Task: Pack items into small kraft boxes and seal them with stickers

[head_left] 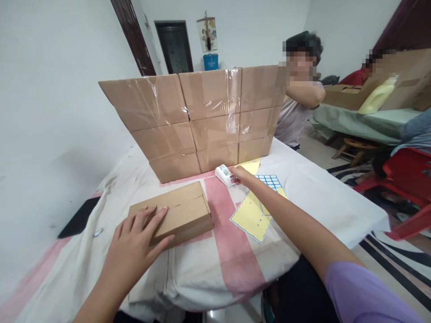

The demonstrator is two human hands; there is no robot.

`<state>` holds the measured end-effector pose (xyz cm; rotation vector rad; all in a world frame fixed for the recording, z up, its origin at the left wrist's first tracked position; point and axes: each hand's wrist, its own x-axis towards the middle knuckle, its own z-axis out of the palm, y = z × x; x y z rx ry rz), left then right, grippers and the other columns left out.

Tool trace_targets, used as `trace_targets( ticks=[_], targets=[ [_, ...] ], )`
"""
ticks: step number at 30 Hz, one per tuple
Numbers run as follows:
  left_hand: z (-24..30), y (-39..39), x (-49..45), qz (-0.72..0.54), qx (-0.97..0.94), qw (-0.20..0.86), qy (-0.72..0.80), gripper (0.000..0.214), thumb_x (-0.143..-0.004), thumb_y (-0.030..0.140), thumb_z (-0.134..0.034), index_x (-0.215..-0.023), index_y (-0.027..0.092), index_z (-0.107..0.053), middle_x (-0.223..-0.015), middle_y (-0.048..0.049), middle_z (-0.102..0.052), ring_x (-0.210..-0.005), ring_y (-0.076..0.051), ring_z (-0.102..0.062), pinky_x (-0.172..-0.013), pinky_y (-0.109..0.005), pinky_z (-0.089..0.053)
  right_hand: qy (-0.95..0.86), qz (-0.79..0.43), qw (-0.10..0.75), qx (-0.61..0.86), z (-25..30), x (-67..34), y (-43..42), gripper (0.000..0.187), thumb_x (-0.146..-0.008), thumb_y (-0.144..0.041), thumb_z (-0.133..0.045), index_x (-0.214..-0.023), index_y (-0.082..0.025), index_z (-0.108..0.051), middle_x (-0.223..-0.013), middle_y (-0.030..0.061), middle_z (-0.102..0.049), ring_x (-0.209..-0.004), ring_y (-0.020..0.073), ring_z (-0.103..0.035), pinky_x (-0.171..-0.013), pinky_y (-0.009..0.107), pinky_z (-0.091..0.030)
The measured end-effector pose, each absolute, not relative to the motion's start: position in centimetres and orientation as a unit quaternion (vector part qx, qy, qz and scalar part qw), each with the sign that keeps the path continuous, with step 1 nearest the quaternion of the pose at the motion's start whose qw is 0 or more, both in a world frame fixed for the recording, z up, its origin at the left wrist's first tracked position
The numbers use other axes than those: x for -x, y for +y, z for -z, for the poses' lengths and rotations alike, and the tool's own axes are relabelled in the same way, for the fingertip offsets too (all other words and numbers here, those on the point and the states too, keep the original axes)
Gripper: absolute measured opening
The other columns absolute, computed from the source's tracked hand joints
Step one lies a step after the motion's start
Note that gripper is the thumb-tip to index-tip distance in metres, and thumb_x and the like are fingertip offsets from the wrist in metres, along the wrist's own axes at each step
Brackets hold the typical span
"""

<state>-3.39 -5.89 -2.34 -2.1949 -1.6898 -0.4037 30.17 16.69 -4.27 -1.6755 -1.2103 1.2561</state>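
Observation:
My left hand (139, 233) lies with spread fingers on top of a closed brown cardboard box (182, 208) at the table's near left. Past the box, my right hand (238, 174) reaches to the end of a small white tape dispenser (223, 174). Its fingers are bent together against the dispenser's right side; whatever is between them is too small to make out. Under my right forearm lie yellow paper sheets (252, 216) with blue edging, and a blue grid-patterned piece (269, 181) beside them.
A wall of taped-together cardboard boxes (215, 107) stands across the back of the cloth-covered table (188, 273). A black flat object (80, 217) lies at the left edge. Behind the wall, a person (296, 112) is at the right, near a red chair (409, 188) and another table with a yellow bottle (379, 95).

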Motion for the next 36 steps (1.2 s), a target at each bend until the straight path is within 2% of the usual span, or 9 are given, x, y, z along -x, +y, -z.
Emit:
trace_targets(
  ticks=[4, 8, 13, 16, 18, 23, 27, 32, 36],
  targets=[
    [2.4, -6.1, 3.3, 0.143, 0.774, 0.186, -0.588, 0.063, -0.090, 0.063, -0.047, -0.143, 0.028, -0.057, -0.134, -0.0131, -0.060, -0.119, -0.037, -0.053, -0.097, -0.048, -0.042, -0.478, -0.510, 0.332, 0.634, 3.7, -30.1, 16.3, 0.019, -0.090, -0.030, -0.065, -0.098, -0.015, -0.073, -0.059, -0.0001, -0.060, -0.039, 0.0082, -0.048, -0.040, 0.020, -0.031],
    [2.4, -6.2, 3.2, 0.140, 0.773, 0.187, -0.590, 0.062, -0.091, 0.060, -0.050, -0.143, 0.028, -0.056, -0.134, -0.0126, -0.060, -0.121, -0.036, -0.052, -0.099, -0.048, -0.041, -0.474, -0.510, 0.345, 0.630, 4.1, -30.2, 15.8, 0.019, -0.093, -0.029, -0.064, -0.103, -0.015, -0.072, -0.064, 0.0000, -0.061, -0.043, 0.0083, -0.051, -0.043, 0.021, -0.040],
    [2.3, -6.3, 3.1, 0.144, 0.772, 0.182, -0.592, 0.061, -0.089, 0.059, -0.053, -0.142, 0.027, -0.058, -0.134, -0.0131, -0.061, -0.123, -0.036, -0.052, -0.099, -0.048, -0.041, -0.448, -0.509, 0.367, 0.637, 5.3, -30.5, 15.5, 0.028, -0.099, -0.037, -0.062, -0.111, -0.012, -0.065, -0.091, 0.0039, -0.067, -0.068, 0.0116, -0.064, -0.061, 0.026, -0.055],
    [2.2, -6.3, 3.0, 0.154, 0.771, 0.167, -0.595, 0.061, -0.089, 0.059, -0.052, -0.142, 0.028, -0.058, -0.135, -0.0129, -0.060, -0.123, -0.037, -0.053, -0.100, -0.048, -0.041, -0.435, -0.518, 0.381, 0.630, 6.0, -30.9, 15.4, 0.029, -0.100, -0.038, -0.061, -0.116, -0.014, -0.063, -0.103, 0.0057, -0.067, -0.082, 0.0148, -0.067, -0.070, 0.031, -0.059],
    [2.2, -6.3, 3.0, 0.159, 0.774, 0.165, -0.591, 0.062, -0.091, 0.060, -0.049, -0.142, 0.027, -0.057, -0.135, -0.0133, -0.060, -0.123, -0.037, -0.053, -0.100, -0.049, -0.040, -0.429, -0.525, 0.395, 0.620, 6.4, -31.1, 15.4, 0.029, -0.100, -0.036, -0.061, -0.117, -0.013, -0.063, -0.106, 0.0064, -0.067, -0.084, 0.0155, -0.067, -0.072, 0.032, -0.059],
    [2.0, -6.5, 2.8, 0.154, 0.778, 0.189, -0.579, 0.062, -0.095, 0.061, -0.041, -0.142, 0.024, -0.058, -0.132, -0.0143, -0.061, -0.120, -0.036, -0.053, -0.097, -0.049, -0.041, -0.414, -0.537, 0.431, 0.596, 7.4, -31.3, 15.3, 0.024, -0.100, -0.034, -0.062, -0.109, -0.012, -0.065, -0.096, 0.0037, -0.067, -0.075, 0.0125, -0.066, -0.066, 0.027, -0.058],
    [1.7, -6.7, 2.8, 0.134, 0.784, 0.202, -0.571, 0.060, -0.096, 0.056, -0.045, -0.143, 0.021, -0.056, -0.132, -0.0154, -0.060, -0.119, -0.036, -0.052, -0.096, -0.049, -0.041, -0.398, -0.542, 0.462, 0.578, 8.0, -31.3, 15.3, 0.020, -0.100, -0.032, -0.061, -0.098, -0.012, -0.064, -0.084, 0.0002, -0.066, -0.067, 0.0104, -0.064, -0.062, 0.025, -0.058],
    [1.6, -6.8, 2.8, 0.139, 0.787, 0.221, -0.559, 0.058, -0.096, 0.054, -0.049, -0.141, 0.019, -0.057, -0.131, -0.0159, -0.060, -0.117, -0.037, -0.053, -0.094, -0.049, -0.041, -0.382, -0.547, 0.502, 0.550, 8.3, -31.4, 15.2, 0.019, -0.096, -0.016, -0.056, -0.077, -0.014, -0.057, -0.064, -0.0008, -0.059, -0.059, 0.0129, -0.065, -0.060, 0.027, -0.062],
    [1.7, -6.9, 2.7, 0.147, 0.788, 0.229, -0.552, 0.058, -0.095, 0.054, -0.050, -0.141, 0.019, -0.057, -0.131, -0.0161, -0.060, -0.117, -0.037, -0.053, -0.093, -0.049, -0.041, -0.380, -0.548, 0.518, 0.535, 8.4, -31.3, 14.9, 0.018, -0.093, -0.014, -0.057, -0.075, -0.015, -0.056, -0.062, 0.0010, -0.060, -0.057, 0.0128, -0.065, -0.059, 0.026, -0.063]
  ],
)
